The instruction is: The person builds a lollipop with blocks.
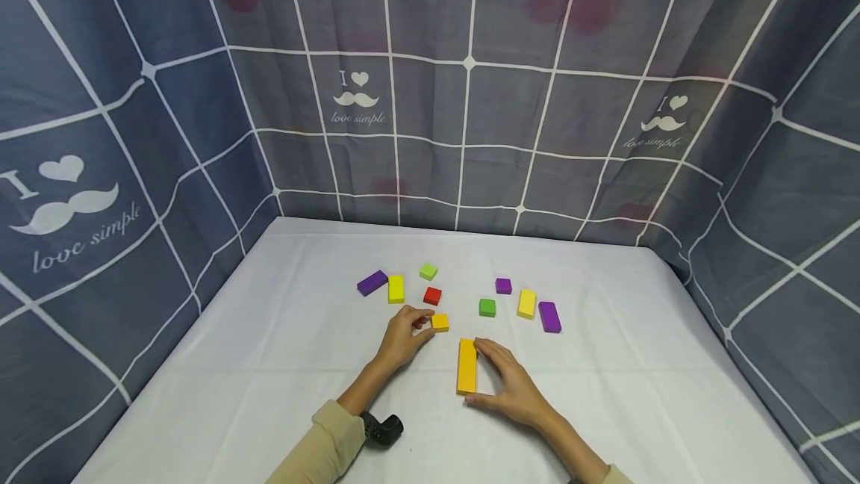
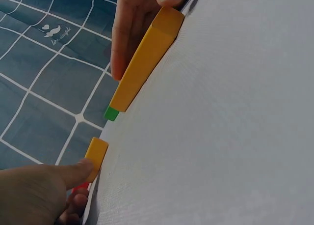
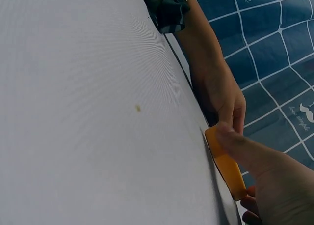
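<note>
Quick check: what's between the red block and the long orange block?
In the head view, the small orange block, pinched by the left hand, lies between the red block and the long orange block; bare white cloth separates the two orange blocks.

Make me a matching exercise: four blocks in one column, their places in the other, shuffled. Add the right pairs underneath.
Blocks
1. long orange block
2. red block
3. light green block
4. small orange block

Places
A. at the fingertips of the left hand
B. nearest of all the blocks to the back edge of the table
C. at the thumb and fingertips of the right hand
D. between blocks 3 and 4

Right pairs: 1-C, 2-D, 3-B, 4-A
</note>
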{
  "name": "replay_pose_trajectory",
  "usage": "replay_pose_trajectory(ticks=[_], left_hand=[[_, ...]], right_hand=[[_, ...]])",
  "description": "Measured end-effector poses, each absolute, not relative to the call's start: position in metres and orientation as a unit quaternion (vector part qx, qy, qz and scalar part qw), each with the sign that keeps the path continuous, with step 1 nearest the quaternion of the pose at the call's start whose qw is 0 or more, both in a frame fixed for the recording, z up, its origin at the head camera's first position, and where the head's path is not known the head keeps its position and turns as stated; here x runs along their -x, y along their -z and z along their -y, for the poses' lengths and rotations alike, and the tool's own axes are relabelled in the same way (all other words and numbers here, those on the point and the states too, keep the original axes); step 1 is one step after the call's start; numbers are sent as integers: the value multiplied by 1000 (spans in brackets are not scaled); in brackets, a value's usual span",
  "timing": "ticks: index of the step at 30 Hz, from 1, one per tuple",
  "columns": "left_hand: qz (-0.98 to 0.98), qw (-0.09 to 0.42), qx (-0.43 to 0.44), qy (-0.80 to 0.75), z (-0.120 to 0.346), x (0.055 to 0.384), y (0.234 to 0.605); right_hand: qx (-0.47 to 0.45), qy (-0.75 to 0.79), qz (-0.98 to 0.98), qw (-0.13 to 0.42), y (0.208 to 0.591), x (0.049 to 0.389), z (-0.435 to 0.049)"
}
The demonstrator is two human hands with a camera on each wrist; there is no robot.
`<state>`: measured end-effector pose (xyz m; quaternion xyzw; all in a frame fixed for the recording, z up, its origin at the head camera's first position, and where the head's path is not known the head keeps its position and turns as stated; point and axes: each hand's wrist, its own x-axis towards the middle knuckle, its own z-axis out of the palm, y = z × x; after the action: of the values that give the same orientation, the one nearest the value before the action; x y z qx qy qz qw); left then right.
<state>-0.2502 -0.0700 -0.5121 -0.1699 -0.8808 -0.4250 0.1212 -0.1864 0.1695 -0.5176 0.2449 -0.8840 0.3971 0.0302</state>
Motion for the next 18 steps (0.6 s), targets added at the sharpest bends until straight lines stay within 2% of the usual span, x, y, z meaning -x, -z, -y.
replay_pose_trajectory(ticks=[18], left_hand=[[882, 113, 159, 429, 69, 255, 513]], right_hand=[[-288, -430, 855, 46, 521, 197, -156]])
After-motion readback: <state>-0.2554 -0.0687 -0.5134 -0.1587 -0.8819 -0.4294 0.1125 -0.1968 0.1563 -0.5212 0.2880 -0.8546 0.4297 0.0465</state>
